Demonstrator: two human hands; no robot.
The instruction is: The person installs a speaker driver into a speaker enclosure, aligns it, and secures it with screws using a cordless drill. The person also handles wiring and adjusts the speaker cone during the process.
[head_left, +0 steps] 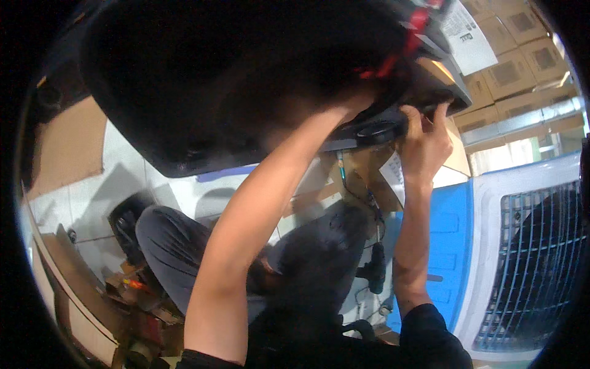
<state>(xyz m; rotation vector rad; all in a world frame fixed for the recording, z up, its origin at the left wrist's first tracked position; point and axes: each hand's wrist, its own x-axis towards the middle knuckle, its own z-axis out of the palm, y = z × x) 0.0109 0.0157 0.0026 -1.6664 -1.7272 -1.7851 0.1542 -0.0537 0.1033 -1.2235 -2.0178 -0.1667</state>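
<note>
Two hands raised, right hand (423,142) grip clamped on black panel (246,80), left unclear, tiled floor (86,197), stacked cartons (522,55).

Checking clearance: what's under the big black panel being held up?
Under the black panel: both raised forearms, a seated person's grey trouser leg, white floor tiles. The right hand grips its edge; the left hand is hidden behind it.

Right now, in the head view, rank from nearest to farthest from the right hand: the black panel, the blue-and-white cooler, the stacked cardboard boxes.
1. Black panel: overhead, gripped at its edge by the right hand.
2. Stacked cardboard boxes: upper right, behind.
3. Blue-and-white cooler: lower right, on the floor.
</note>
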